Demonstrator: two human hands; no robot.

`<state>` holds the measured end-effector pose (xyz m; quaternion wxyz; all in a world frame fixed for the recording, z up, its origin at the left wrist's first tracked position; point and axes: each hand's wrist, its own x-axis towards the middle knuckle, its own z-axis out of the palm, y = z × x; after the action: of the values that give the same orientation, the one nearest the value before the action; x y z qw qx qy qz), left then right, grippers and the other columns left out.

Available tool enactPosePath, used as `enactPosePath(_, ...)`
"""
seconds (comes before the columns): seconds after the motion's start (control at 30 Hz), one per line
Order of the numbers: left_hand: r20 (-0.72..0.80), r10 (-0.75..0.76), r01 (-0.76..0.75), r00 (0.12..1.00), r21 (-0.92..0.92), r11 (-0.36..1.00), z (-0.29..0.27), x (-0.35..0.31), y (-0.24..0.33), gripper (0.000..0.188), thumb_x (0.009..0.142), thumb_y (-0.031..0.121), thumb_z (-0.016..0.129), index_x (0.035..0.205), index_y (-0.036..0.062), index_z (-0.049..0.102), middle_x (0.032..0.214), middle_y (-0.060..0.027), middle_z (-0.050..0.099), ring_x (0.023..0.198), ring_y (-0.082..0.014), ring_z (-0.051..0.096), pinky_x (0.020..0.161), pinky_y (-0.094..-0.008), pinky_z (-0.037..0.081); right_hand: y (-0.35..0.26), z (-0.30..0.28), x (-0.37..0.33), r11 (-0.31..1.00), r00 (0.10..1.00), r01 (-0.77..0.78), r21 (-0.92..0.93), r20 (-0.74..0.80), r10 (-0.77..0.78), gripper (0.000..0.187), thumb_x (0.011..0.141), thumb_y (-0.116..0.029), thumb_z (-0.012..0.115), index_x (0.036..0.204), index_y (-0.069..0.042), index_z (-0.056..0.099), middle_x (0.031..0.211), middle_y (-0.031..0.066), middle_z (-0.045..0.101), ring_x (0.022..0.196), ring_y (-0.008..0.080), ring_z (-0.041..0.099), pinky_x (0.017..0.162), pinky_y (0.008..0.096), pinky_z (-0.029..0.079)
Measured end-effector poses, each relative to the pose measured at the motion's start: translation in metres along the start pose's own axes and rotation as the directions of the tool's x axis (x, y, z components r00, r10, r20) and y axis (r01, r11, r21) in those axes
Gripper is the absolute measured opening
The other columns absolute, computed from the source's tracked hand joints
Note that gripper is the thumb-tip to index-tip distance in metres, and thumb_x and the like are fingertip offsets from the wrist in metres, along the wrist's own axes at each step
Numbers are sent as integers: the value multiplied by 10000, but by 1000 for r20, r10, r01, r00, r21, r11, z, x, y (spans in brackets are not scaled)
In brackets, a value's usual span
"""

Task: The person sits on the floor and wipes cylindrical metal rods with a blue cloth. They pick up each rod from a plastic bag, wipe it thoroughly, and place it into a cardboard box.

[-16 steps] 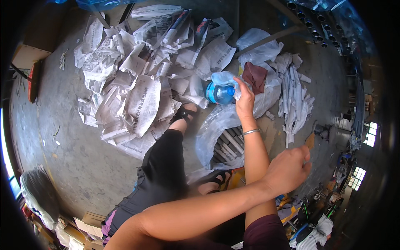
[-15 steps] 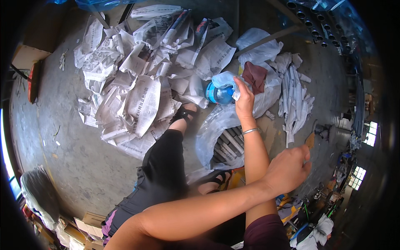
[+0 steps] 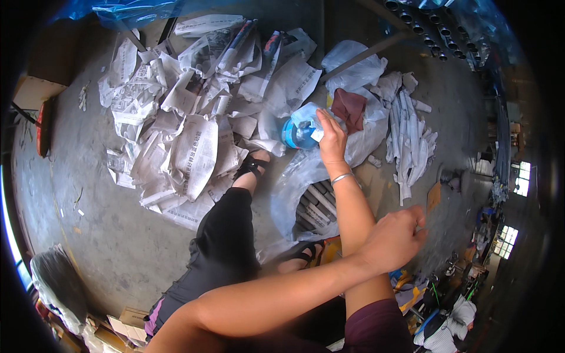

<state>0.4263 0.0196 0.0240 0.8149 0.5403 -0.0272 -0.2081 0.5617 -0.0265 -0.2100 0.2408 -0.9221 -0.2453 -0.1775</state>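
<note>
The right hand (image 3: 332, 138) is resting at the blue bottle (image 3: 297, 136), just right of the newspaper heap (image 3: 191, 150), its fingers bending over a light-blue wrap (image 3: 306, 113) near the bottle's top; whether they are gripping, I cannot tell. That placing is probably steadying the bottle (its contents are not showing clearly). The left hand (image 3: 394, 238) is hovering across the right forearm, on the near right, its fingers curling inward; whether they are enclosing anything, I cannot tell. Between, a clear plastic bag (image 3: 284, 200) is holding grey rolls (image 3: 318, 206), its mouth facing the near side, presumably keeping them bundled within reach.
</note>
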Motion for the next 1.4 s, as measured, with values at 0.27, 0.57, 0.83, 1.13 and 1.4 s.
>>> enactPosePath(0.27,-12,26,-26,1000,-51,998,-8,0,7,170,814,95,595,936,-9,538,692,-165,596,649,-301,607,606,-380,464,20,-17,17,460,613,-657,597,67,788,270,902,-231,609,1002,20,611,913,71,638,821,162,581,742,304,455)
enactPosePath(0.57,-26,37,-38,999,-43,998,-4,3,6,162,813,105,599,915,-4,536,723,-173,623,685,-317,626,627,-388,474,60,-58,26,608,729,-684,403,346,591,265,912,-137,561,1132,9,580,1069,59,624,928,160,588,830,287,448)
enactPosePath(0.83,-65,60,-61,996,-27,998,-5,4,5,164,811,110,605,912,-1,539,712,-174,624,692,-333,628,633,-397,476,22,-38,42,969,834,-212,-128,493,247,277,880,-142,547,1124,-14,573,997,242,606,939,409,567,801,430,451)
enactPosePath(1.13,-70,90,-93,994,-50,994,-5,4,5,166,811,107,607,909,-3,531,706,-174,611,663,-326,613,610,-386,466,14,-25,34,993,868,-66,-95,486,104,374,843,-29,498,1208,-73,566,1010,200,632,931,378,600,787,435,470)
enactPosePath(1.4,-44,62,-65,997,-59,996,-2,2,4,170,804,104,612,902,-9,532,702,-153,607,636,-284,601,596,-375,456,9,-26,29,987,871,-63,-147,475,126,392,832,10,467,1203,-62,571,1009,206,631,925,375,610,772,425,482)
